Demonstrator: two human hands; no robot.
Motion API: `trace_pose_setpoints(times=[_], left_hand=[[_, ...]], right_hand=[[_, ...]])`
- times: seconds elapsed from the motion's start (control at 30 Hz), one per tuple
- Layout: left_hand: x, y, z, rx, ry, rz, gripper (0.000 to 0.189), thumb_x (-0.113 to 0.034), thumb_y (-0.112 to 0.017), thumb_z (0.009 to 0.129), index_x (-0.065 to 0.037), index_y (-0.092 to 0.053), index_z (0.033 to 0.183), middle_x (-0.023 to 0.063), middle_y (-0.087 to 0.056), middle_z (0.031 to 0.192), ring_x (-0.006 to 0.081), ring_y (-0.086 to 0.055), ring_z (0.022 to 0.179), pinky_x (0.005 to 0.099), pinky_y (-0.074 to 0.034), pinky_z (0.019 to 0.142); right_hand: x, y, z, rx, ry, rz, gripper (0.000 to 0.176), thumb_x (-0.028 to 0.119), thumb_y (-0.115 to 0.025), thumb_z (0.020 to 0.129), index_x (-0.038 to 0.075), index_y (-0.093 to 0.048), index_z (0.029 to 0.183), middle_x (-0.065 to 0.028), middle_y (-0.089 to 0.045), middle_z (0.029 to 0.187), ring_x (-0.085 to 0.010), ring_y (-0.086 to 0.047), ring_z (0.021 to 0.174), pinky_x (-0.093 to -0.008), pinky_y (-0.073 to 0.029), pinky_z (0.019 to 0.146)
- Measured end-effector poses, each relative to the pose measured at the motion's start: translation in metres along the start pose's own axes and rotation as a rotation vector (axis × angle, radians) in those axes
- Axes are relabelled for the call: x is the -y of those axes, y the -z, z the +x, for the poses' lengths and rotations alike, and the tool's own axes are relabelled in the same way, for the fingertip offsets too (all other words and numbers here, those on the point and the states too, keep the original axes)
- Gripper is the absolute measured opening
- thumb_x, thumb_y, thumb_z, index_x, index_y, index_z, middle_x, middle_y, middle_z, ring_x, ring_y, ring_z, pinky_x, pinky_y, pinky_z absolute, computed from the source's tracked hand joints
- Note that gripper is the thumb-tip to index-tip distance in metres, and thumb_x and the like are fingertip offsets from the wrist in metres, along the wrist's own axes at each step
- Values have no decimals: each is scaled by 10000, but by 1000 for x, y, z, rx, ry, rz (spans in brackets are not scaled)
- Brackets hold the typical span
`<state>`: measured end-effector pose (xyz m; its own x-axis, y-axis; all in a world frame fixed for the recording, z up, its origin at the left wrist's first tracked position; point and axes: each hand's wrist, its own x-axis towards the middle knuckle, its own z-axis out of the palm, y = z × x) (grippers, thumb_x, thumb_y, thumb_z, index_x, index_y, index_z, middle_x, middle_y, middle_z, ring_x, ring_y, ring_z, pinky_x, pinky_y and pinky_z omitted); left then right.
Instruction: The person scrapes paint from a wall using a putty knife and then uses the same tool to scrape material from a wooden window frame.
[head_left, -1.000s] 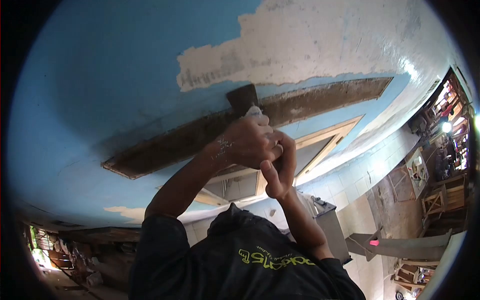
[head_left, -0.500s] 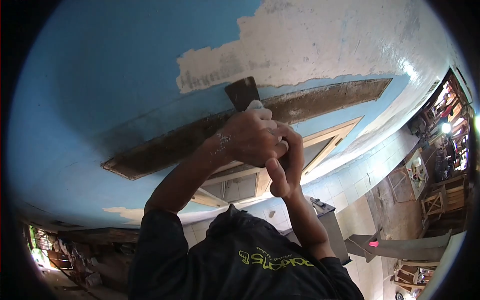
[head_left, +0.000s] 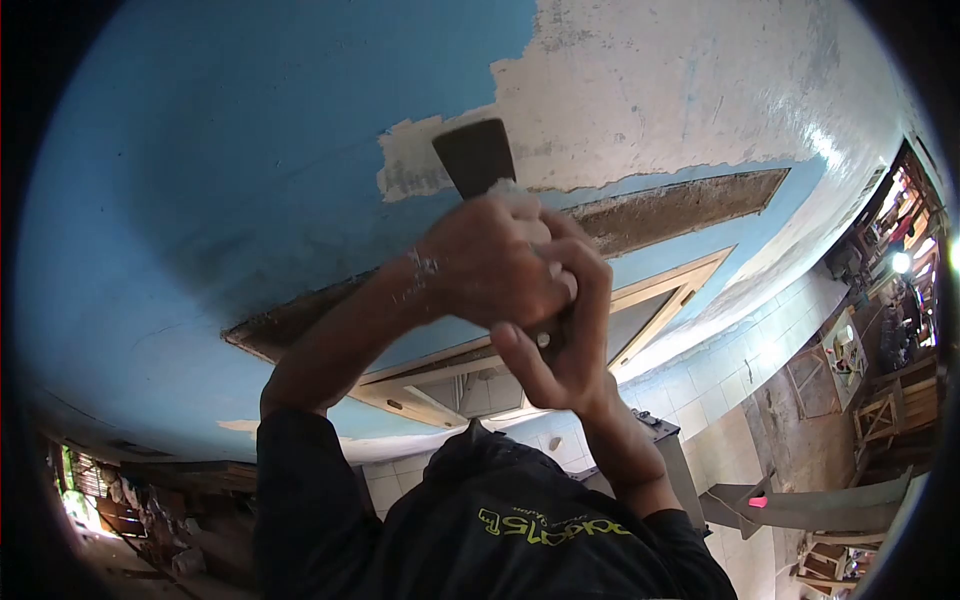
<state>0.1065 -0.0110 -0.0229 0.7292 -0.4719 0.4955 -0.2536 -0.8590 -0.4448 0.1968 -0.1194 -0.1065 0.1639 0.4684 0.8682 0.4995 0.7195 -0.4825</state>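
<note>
A putty knife with a dark, wide blade (head_left: pixel 475 156) points up at the wall, its blade overlapping the lower left of the bare patch. My left hand (head_left: pixel 490 262) is closed round its handle, with white dust on the fingers and wrist. Just below and to the right, my right hand (head_left: pixel 580 325) wraps the handle's lower end, its fingers against my left hand and its thumb held out to the left. Most of the handle is hidden by the hands. Around the blade, blue paint (head_left: pixel 300 120) borders a ragged whitish patch (head_left: pixel 640 100) of scraped wall.
A long brown recessed strip (head_left: pixel 690 205) crosses the wall behind my hands, above a wooden-framed opening (head_left: pixel 660 300). A grey surface (head_left: pixel 820 505) with a pink item (head_left: pixel 758 502) on it stands at lower right. Wooden furniture (head_left: pixel 905 400) stands farther right.
The putty knife and both hands have moved up and slightly left against the wall. My right thumb has swung left, showing the handle's end. The view has shifted a little.
</note>
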Motion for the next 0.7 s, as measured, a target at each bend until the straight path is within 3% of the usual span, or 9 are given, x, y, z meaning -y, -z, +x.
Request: trace_pose_setpoints(times=[0.1,0.17,0.37,0.47,0.57,0.67,0.7], left_hand=[[8,-2,-7,47,-6,74,115,-275,-705,557,-191,-627,568,-49,-558,586,132,-614,631,274,-475,539],[10,-3,-11,73,3,84,108,-272,-705,563,-191,-632,571,-48,-573,601,135,-620,655,275,-487,545],[12,3,-5,-44,38,-154,103,-273,-697,565,-205,-623,542,-58,-611,644,144,-625,670,299,-521,671],[18,-6,-13,52,-71,-55,173,-298,-732,612,-174,-621,657,-37,-614,695,176,-622,677,325,-509,674],[29,6,-8,121,30,2,162,-295,-732,616,-182,-622,657,-47,-611,702,158,-617,694,328,-511,684],[17,6,-9,-10,168,-86,134,-280,-691,587,-213,-591,528,-64,-600,658,126,-641,720,294,-530,743],[16,4,-12,19,101,-57,127,-281,-694,587,-216,-599,533,-59,-600,656,132,-642,717,293,-531,734]], right_hand=[[0,-3,12,22,96,-173,705,232,-721,791,-44,-332,1310,-368,-290,1400,-476,-353,1310,-504,-346,1036],[-6,-7,14,28,106,-89,707,228,-721,787,-16,-372,1351,-360,-260,1429,-496,-328,1329,-520,-340,1051],[16,0,27,98,109,-126,662,235,-725,762,52,-475,1347,-324,-266,1445,-498,-350,1319,-534,-369,1033],[-7,-13,20,25,173,-117,629,230,-729,758,64,-495,1318,-320,-271,1441,-491,-365,1308,-524,-381,1026],[-17,-11,38,6,224,-93,589,229,-728,759,65,-512,1281,-317,-280,1432,-482,-373,1303,-526,-378,1025],[-4,-5,36,71,185,-110,578,167,-716,740,40,-509,1265,-314,-292,1423,-473,-384,1294,-511,-397,1008],[1,-5,29,93,168,-127,577,152,-713,735,33,-508,1261,-314,-294,1421,-471,-386,1293,-505,-402,1005]])
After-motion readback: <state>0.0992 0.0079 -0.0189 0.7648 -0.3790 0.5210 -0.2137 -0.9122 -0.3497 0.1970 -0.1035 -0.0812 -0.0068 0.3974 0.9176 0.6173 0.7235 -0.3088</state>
